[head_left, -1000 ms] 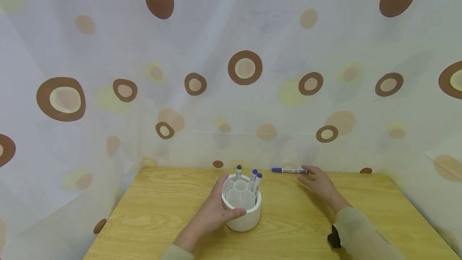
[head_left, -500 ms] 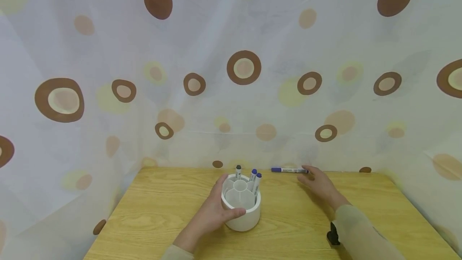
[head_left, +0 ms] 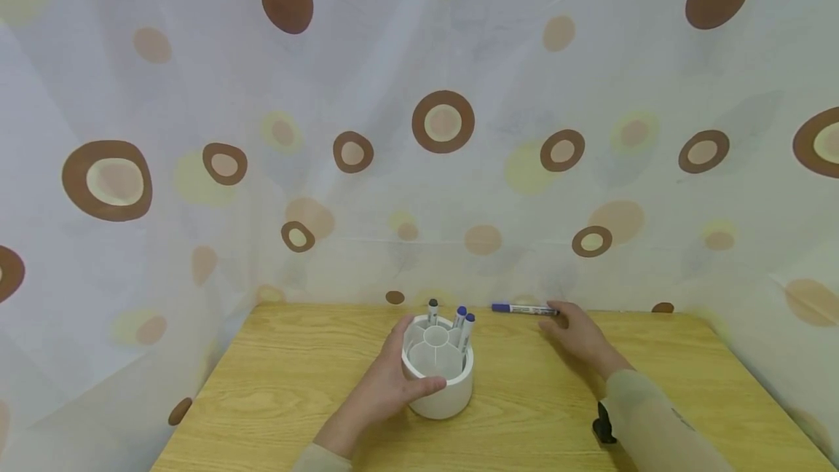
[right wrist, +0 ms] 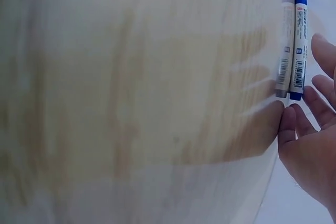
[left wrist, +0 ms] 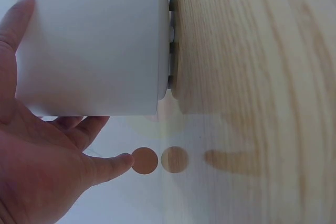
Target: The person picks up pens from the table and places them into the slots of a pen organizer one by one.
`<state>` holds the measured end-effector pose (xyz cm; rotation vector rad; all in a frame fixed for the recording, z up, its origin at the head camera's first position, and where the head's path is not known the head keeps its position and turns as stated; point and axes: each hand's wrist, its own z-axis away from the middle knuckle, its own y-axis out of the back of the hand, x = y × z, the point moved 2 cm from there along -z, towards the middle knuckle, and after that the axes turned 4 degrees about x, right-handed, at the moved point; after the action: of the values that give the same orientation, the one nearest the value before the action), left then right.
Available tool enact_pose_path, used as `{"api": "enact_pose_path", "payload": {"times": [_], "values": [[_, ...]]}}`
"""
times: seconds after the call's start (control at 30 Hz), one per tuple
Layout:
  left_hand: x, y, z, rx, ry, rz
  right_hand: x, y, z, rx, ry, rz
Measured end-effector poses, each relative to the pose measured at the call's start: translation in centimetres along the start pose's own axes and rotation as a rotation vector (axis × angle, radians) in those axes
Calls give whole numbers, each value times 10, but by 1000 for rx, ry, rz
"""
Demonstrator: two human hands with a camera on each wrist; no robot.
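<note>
A white round pen holder (head_left: pixel 440 403) with inner compartments stands on the table, gripped from its left side by my left hand (head_left: pixel 387 384), thumb across the front. In it stand a black-capped marker (head_left: pixel 432 312) and two blue-capped markers (head_left: pixel 467 333). Near the table's back edge lies another marker (head_left: pixel 524 309), white with a blue cap pointing left. Its right end is at the fingertips of my right hand (head_left: pixel 580 333). In the right wrist view, loosely bent fingers of that hand (right wrist: pixel 310 150) are at the marker's blue end, not closed round it.
The wood-grain table (head_left: pixel 295 384) ends at a patterned curtain (head_left: pixel 367 268) behind and at both sides. A small black object (head_left: pixel 604 425) sits beside my right sleeve (head_left: pixel 655 421).
</note>
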<state>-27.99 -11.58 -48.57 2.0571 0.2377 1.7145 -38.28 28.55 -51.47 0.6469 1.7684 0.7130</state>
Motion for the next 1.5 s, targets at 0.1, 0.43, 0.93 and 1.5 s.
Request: {"api": "enact_pose_path", "payload": {"times": [0.1,0.43,0.93,1.5], "values": [[0,0,-1,0,1,0,0,-1,-1,23,36,12],[2,1,-1,-8,10,3,-4,-1,1,14,-7,47],[9,7,5,-12,-36,-76,-3,-1,6,-3,-60,46],[9,6,4,13,-90,-65,3,2,9,44,-127,-7]]}}
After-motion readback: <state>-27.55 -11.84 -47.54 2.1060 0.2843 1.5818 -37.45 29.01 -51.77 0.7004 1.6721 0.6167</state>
